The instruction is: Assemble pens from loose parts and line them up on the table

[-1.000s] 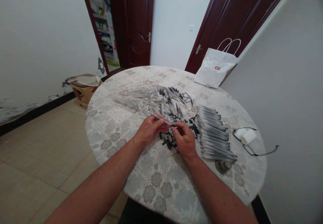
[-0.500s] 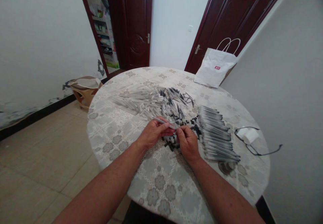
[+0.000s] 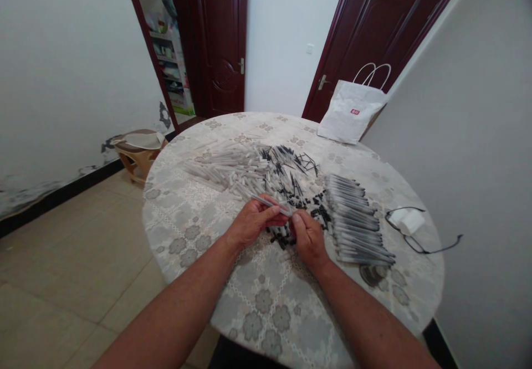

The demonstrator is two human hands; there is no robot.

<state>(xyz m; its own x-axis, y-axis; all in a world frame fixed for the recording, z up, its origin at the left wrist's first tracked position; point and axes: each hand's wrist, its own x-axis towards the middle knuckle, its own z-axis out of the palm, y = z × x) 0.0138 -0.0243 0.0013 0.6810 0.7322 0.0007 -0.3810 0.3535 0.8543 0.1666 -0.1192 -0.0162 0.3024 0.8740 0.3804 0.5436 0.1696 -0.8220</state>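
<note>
My left hand [image 3: 258, 220] is closed around a clear pen barrel [image 3: 272, 204], which slants down to the right. At its right end, my right hand [image 3: 306, 235] pinches with thumb and forefinger; the small part there is mostly hidden by the fingers. Beyond the hands lies a loose heap of translucent pen barrels [image 3: 233, 163]. Dark thin refills [image 3: 286, 158] are mixed in at its right side. Small black pen parts [image 3: 282, 239] are scattered beneath and around both hands. To the right, a neat row of pens with dark cores [image 3: 355, 219] lies side by side.
Eyeglasses [image 3: 428, 251] and a folded white tissue [image 3: 411, 220] rest at the right of the round table [image 3: 261, 302], near a dark round object [image 3: 373, 273]. A white paper bag [image 3: 349, 111] stands at the far right edge. A stool [image 3: 139, 150] is on the floor at left.
The hands stay almost in the same place, both still on the pen barrel. The whole view has shifted slightly as my head moved.
</note>
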